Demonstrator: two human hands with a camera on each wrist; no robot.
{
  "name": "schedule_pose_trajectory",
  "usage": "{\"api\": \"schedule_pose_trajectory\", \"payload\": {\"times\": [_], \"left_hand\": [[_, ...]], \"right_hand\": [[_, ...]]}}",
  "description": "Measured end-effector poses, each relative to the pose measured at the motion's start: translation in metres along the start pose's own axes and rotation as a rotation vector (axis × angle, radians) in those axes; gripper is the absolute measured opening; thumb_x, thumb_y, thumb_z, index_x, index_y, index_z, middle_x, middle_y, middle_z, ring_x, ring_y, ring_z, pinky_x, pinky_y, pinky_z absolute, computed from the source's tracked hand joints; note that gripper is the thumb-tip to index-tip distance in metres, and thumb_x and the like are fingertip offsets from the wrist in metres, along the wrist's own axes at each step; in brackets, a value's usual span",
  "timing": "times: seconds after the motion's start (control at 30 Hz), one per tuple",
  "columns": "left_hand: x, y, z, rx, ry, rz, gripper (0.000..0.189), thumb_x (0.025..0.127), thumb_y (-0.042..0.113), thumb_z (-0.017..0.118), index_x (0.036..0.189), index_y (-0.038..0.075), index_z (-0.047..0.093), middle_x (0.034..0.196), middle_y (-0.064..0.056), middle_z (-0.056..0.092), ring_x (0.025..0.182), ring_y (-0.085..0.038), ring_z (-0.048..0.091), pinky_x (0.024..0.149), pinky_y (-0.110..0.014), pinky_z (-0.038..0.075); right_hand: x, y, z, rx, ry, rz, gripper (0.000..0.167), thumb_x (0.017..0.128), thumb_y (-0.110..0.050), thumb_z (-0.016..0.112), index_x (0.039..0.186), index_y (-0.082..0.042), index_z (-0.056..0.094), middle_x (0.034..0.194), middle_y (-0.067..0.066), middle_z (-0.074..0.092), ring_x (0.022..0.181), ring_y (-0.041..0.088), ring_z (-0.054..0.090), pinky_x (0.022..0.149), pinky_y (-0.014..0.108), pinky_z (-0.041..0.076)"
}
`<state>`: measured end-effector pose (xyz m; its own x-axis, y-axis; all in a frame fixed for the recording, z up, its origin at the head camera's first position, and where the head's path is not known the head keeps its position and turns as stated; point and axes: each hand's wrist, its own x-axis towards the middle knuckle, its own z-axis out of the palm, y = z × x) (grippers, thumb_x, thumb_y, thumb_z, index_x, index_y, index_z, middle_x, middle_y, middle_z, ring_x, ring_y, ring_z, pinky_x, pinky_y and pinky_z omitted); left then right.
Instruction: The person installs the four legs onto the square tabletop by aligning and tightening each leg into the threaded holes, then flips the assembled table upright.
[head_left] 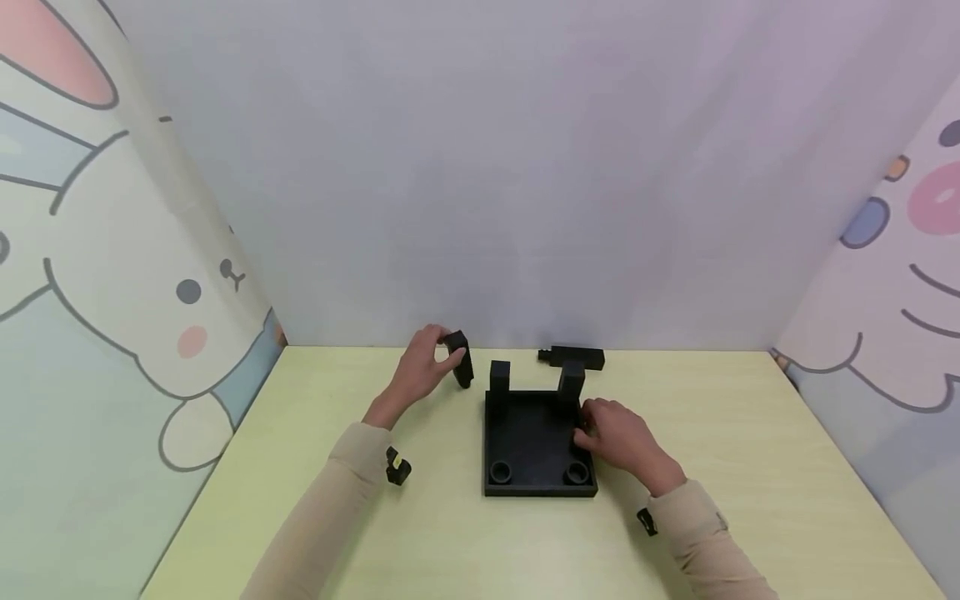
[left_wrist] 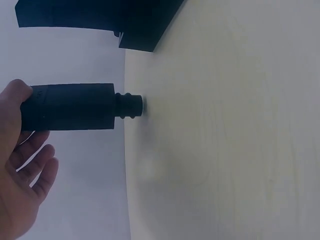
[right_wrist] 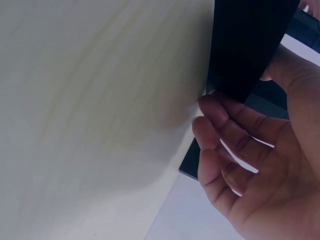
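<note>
I see left hand [head_left: 415, 371] pinching black post [head_left: 462, 364], ridged end down, left of black tray [head_left: 534, 446]; its faint marking is unreadable. Right hand [head_left: 621, 435] grips tray's right wall. 2 corner posts [head_left: 500, 379] upright, 1 loose post [head_left: 577, 357] lying behind.

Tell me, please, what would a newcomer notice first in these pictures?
The square black tray with two upright black posts at its back, on the pale yellow tabletop, probably catches the eye first; the right hand grips the tray's right side. Left of it, the left hand holds a black rectangular bar with a ridged peg. A large white cartoon rabbit on the left backdrop stands out.
</note>
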<state>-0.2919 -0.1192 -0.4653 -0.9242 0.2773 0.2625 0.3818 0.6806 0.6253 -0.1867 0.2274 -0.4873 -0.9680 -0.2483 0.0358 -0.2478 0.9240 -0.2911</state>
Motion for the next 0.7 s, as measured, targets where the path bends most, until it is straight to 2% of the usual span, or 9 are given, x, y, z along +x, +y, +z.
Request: {"api": "schedule_pose_trajectory", "payload": {"times": [0.2,0.37,0.5,0.7], "left_hand": [[-0.011,0.012,-0.008,-0.012,0.02,0.03,0.035,0.1,0.033,0.066,0.12,0.006,0.06,0.12,-0.014,0.063,0.116,-0.037,0.058,0.097,-0.049,0.05],[-0.02,0.025,-0.015,-0.015,0.038,0.077,0.034,0.099,0.032,0.067,0.12,0.007,0.06,0.12,-0.011,0.064,0.113,-0.03,0.059,0.088,-0.043,0.051],[-0.027,0.036,-0.019,-0.028,0.052,0.122,0.032,0.098,0.03,0.068,0.119,0.008,0.06,0.119,-0.009,0.065,0.11,-0.025,0.059,0.088,-0.042,0.051],[-0.04,0.051,-0.022,-0.052,0.073,0.177,0.03,0.096,0.028,0.07,0.118,0.01,0.06,0.114,-0.006,0.065,0.105,-0.023,0.057,0.088,-0.046,0.053]], "right_hand": [[0.002,0.004,0.003,0.002,0.007,0.003,0.022,0.088,-0.029,0.072,0.094,-0.009,0.065,0.082,0.0,0.062,0.071,0.013,0.052,0.062,0.033,0.046],[0.002,0.007,0.004,0.007,0.01,0.009,0.02,0.088,-0.027,0.071,0.088,-0.011,0.061,0.077,0.0,0.057,0.067,0.014,0.047,0.058,0.031,0.04],[0.003,0.007,0.005,0.01,0.014,0.014,0.02,0.088,-0.026,0.07,0.084,-0.012,0.057,0.075,0.0,0.053,0.066,0.014,0.044,0.058,0.03,0.037],[0.003,0.007,0.005,0.016,0.023,-0.001,0.019,0.088,-0.025,0.07,0.086,-0.012,0.058,0.076,0.0,0.053,0.067,0.014,0.044,0.058,0.03,0.037]]}}
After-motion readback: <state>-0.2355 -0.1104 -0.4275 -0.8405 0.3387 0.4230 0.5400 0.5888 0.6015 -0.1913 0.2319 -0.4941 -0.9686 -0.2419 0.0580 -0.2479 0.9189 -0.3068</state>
